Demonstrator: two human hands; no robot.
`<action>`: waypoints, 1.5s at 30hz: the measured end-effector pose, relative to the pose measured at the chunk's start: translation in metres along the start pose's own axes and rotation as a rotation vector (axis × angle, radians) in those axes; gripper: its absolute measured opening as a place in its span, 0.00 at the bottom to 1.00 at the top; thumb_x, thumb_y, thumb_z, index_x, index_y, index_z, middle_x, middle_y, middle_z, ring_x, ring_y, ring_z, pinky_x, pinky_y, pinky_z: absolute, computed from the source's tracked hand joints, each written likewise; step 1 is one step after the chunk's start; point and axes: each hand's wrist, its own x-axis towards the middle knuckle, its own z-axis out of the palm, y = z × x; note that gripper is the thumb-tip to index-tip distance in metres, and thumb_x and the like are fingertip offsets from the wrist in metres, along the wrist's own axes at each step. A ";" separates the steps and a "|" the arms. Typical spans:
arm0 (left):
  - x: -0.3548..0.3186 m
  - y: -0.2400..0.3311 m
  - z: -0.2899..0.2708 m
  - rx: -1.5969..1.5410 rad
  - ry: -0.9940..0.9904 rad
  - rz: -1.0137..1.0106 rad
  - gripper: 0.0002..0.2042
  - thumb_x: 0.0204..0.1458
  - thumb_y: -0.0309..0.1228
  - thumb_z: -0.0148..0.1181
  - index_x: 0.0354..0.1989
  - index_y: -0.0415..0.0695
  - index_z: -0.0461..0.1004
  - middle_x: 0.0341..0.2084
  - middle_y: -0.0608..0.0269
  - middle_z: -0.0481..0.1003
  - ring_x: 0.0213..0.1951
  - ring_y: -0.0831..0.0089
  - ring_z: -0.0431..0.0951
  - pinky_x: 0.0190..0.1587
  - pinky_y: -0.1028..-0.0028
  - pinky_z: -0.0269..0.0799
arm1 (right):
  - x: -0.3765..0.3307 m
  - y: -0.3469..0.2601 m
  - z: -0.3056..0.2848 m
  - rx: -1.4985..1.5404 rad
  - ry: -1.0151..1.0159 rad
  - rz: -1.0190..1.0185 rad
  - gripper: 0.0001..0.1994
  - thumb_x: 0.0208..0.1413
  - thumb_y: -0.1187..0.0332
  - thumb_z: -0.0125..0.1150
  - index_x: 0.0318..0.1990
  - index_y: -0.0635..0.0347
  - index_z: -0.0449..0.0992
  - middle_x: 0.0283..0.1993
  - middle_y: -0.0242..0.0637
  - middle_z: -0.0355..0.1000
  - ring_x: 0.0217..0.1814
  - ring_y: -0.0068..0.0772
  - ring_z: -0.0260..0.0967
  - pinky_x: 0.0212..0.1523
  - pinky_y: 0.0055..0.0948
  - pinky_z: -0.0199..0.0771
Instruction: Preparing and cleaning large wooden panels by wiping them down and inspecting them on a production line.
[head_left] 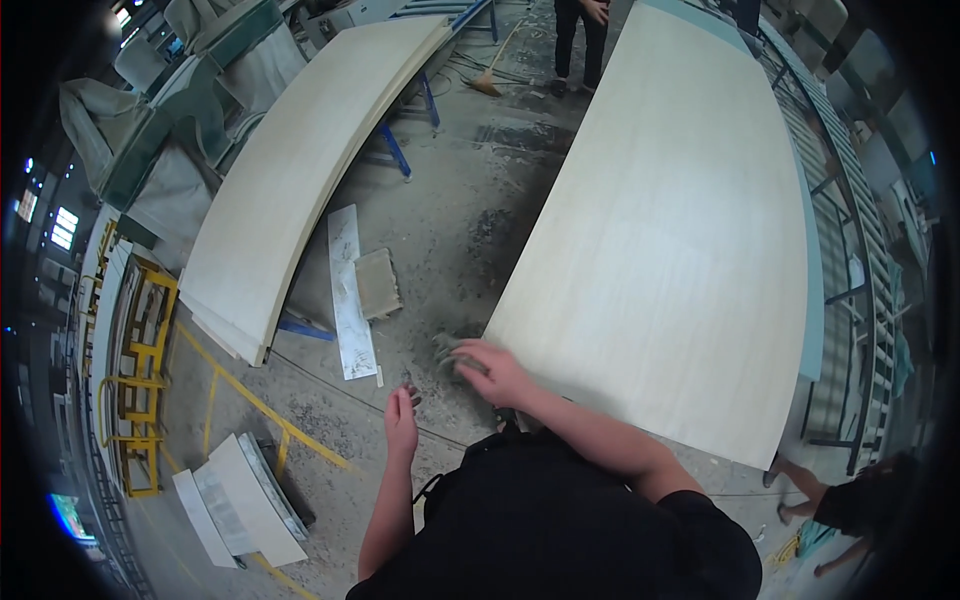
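My right hand (492, 372) reaches over the near left corner of a large pale wood-grain panel (680, 230). Its fingers are stretched out and apart; their tips look grey and blurred, and I cannot tell whether that is a covering or dirt. My left hand (402, 428) hovers above the floor, left of the right hand. Its fingers are loosely bent and apart, with dark tips and nothing visible in them. The panel lies on a light blue-green board or surface (813, 300) that shows along its right edge.
A stack of pale panels (300, 150) rests on blue supports (395, 150) at left. On the floor lie a white strip (345, 300), a beige square piece (378, 284) and a broom (486, 82). Roller conveyors (850, 190) run at right. Other people stand at the far end and lower right.
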 end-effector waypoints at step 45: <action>-0.048 0.109 0.114 0.722 -0.062 0.444 0.34 0.58 0.40 0.73 0.69 0.33 0.69 0.69 0.29 0.68 0.73 0.36 0.66 0.75 0.49 0.61 | 0.169 0.134 -0.106 -0.065 0.016 -0.031 0.22 0.60 0.78 0.54 0.61 0.55 0.81 0.58 0.47 0.81 0.59 0.49 0.80 0.64 0.41 0.78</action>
